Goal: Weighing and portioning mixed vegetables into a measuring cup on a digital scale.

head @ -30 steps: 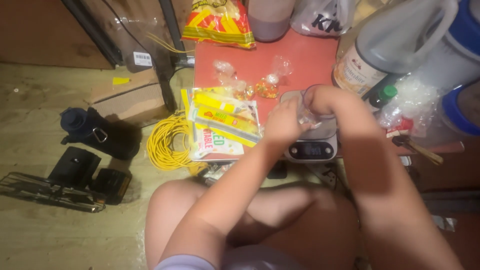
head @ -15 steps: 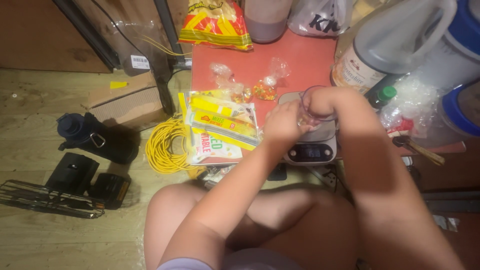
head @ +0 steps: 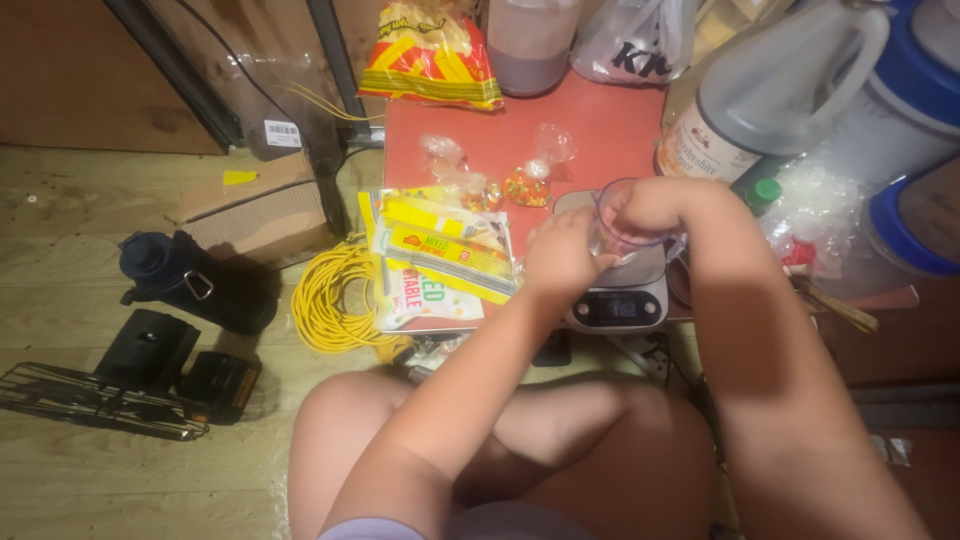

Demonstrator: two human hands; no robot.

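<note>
A small digital kitchen scale point(head: 618, 297) sits at the front edge of a low red table point(head: 590, 120). A clear plastic cup point(head: 622, 232) rests on its platform. My left hand point(head: 558, 256) grips the cup's left side. My right hand point(head: 640, 207) reaches into the cup from above, fingers bent inside the rim; what they pinch is hidden. Two small clear bags of orange and yellow pieces point(head: 527, 180) lie on the table just left of the scale, beside a stack of yellow and white food packets point(head: 440, 250).
Behind stand a red-yellow snack bag point(head: 432, 55), a pink tub point(head: 528, 40), a big jug point(head: 770, 90) and blue-lidded containers point(head: 910, 130). On the wooden floor lie a coiled yellow cable point(head: 335, 295), a cardboard box point(head: 255, 205), a dark bottle point(head: 190, 280) and black gear point(head: 150, 365).
Both hands stay at the cup on the scale with only slight shifts. The view has drifted a little; the scale display looks dimmer now.
</note>
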